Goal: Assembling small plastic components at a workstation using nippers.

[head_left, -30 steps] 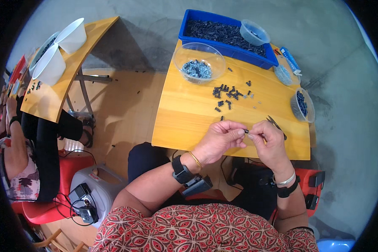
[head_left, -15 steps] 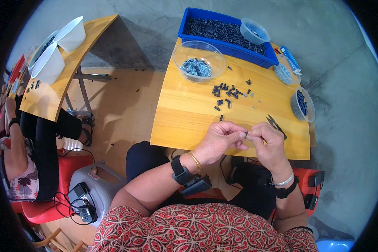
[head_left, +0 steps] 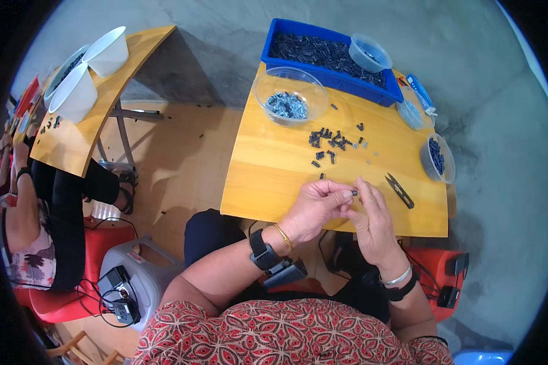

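Between the thumb and forefinger of my left hand is a small black part, its end poking out at the fingertips. Close beside it, my right hand is open, with fingers stretched out and thumb apart. Past my hands lies a loose pile of small black parts on the wooden table. A few tiny pale metal pieces are scattered at the pile's right. Black thread snips rest to the right of my right hand.
A blue bin of black parts stands at the back, a clear tub on its corner. Clear bowls hold silvery pieces, tiny metal bits and black parts. At left, a person sits by another table with white bowls.
My right hand has let go of the small part, opened its fingers and moved slightly down and left. The left hand keeps its pinch. The view has shifted slightly.
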`<action>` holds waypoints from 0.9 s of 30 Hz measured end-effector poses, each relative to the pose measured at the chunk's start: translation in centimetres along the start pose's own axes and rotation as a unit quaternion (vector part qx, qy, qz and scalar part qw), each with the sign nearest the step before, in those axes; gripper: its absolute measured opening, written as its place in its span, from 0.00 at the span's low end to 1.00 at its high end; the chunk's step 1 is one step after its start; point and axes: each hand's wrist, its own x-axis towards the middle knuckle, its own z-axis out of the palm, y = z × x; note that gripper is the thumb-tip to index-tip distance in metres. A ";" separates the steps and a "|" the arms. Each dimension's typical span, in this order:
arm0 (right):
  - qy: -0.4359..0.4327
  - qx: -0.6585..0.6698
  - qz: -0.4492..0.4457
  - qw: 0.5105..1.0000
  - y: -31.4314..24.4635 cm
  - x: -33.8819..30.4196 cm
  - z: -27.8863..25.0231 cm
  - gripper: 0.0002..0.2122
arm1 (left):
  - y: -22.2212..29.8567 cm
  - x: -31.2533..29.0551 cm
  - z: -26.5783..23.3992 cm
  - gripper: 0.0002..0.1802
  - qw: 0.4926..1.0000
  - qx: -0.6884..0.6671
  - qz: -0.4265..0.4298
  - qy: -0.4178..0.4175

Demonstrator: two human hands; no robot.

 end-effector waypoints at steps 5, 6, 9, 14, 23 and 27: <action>-0.020 0.001 -0.008 1.000 -0.2 -0.3 0.6 0.29 | -0.4 -0.2 0.1 0.05 1.000 -0.002 0.003 -0.001; -0.022 0.002 -0.010 1.000 -0.4 -0.5 0.7 0.29 | -0.3 -0.4 0.2 0.05 1.000 0.003 0.002 -0.001; -0.023 0.043 0.009 0.999 -0.5 -0.6 0.8 0.29 | -0.2 -0.6 0.2 0.05 1.000 0.030 0.001 -0.001; 0.020 0.177 0.083 0.980 2.5 1.0 -0.4 0.14 | 0.5 -2.0 0.6 0.05 0.981 0.089 -0.085 -0.147; -0.145 0.014 0.009 0.989 1.4 6.3 2.4 0.08 | 1.9 -2.4 -0.1 0.05 0.962 0.012 -0.099 -0.255; -0.131 -0.059 -0.106 0.984 3.0 6.8 3.5 0.07 | 2.2 -2.2 -0.3 0.04 0.966 -0.004 -0.064 -0.252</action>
